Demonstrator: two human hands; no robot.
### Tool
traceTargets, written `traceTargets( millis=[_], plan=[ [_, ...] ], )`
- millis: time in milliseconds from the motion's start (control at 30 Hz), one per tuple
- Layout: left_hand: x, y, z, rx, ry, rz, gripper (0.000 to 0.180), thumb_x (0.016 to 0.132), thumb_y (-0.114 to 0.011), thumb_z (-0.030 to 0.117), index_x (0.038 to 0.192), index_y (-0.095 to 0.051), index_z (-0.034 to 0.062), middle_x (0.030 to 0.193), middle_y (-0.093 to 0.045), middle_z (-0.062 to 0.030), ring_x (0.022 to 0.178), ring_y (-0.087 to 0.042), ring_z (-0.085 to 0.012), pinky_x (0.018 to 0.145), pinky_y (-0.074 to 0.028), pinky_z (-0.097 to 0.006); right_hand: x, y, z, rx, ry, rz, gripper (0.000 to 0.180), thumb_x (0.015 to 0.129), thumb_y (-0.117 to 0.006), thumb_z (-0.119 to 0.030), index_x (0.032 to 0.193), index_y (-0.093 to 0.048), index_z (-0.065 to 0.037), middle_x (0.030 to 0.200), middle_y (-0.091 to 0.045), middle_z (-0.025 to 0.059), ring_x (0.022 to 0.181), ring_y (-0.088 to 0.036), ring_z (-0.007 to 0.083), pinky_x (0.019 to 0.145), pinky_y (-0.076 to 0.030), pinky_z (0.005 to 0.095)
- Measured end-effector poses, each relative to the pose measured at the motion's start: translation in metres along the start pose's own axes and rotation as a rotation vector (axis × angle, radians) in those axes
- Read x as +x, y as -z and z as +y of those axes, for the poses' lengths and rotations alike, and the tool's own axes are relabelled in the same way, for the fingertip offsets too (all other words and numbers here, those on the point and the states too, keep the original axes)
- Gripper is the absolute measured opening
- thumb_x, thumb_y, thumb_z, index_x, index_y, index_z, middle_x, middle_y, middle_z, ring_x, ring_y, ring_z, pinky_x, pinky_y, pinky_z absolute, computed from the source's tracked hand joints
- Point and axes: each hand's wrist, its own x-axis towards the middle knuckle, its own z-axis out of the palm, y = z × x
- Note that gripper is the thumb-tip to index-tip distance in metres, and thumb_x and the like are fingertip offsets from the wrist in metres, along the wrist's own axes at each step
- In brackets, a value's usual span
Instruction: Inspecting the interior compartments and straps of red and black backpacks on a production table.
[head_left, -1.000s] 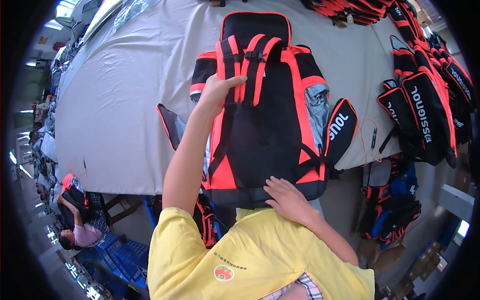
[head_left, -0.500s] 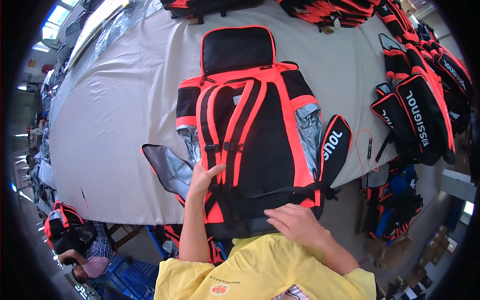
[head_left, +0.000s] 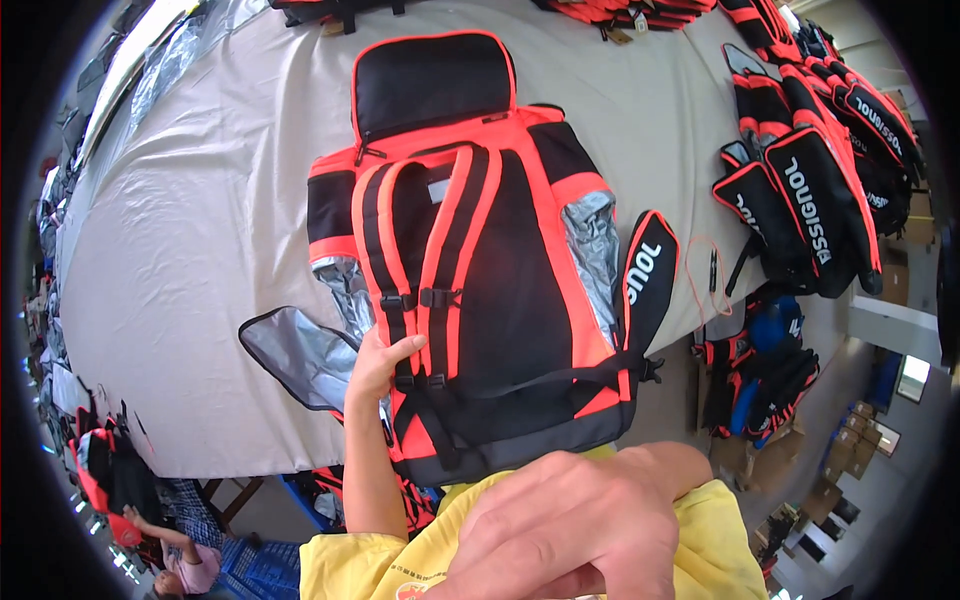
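Note:
A black and bright orange-red backpack lies on the cloth-covered table, its shoulder straps up and its top flap folded out away from me. My left hand grips its near left edge at the lower strap ends, thumb on top and fingers partly hidden. Silver-lined side pockets show on both sides, the left pocket flap spread outward. A black flap with white lettering sticks out at the right. My right hand is raised close in front of me, fingers loosely bent, nothing visible in them; its fingertips are partly cut off.
Similar bags are piled at the table's right, and more lie along its far edge. A thin orange cord lies right of the backpack. At lower left another person handles a red and black bag. Cardboard boxes stand on the floor at right.
My right hand has lifted off the backpack's lower part and come up toward me. My left hand keeps its hold. The whole view has shifted, with the backpack now further left.

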Motion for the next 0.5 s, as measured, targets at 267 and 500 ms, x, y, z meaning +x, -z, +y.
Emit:
traceTargets(
  millis=[267,500],
  plan=[
    [0.013,-0.043,-0.027,0.487,-0.651,0.495,0.077,0.088,-0.088,0.01,0.151,-0.046,-0.0033,0.124,-0.073,-0.0142,0.099,-0.073,-0.0189,0.091,-0.058,-0.032,-0.018,0.049,0.003,-0.102,-0.258,-0.205,0.028,0.094,-0.078,-0.003,0.121,-0.075,-0.002,0.113,-0.077,0.0165,0.091,-0.076,0.0263,0.078,-0.061,0.0362],
    [0.017,-0.032,-0.043,0.439,-0.44,0.459,0.077,0.088,-0.088,0.01,0.151,-0.045,-0.0041,0.116,-0.072,-0.012,0.094,-0.072,-0.0182,0.088,-0.057,-0.031,-0.093,0.251,0.145,-1.502,-0.636,0.073,0.021,0.1,-0.072,-0.014,0.118,-0.076,-0.003,0.104,-0.076,0.0142,0.096,-0.075,0.0359,0.082,-0.06,0.0418]
  ],
)
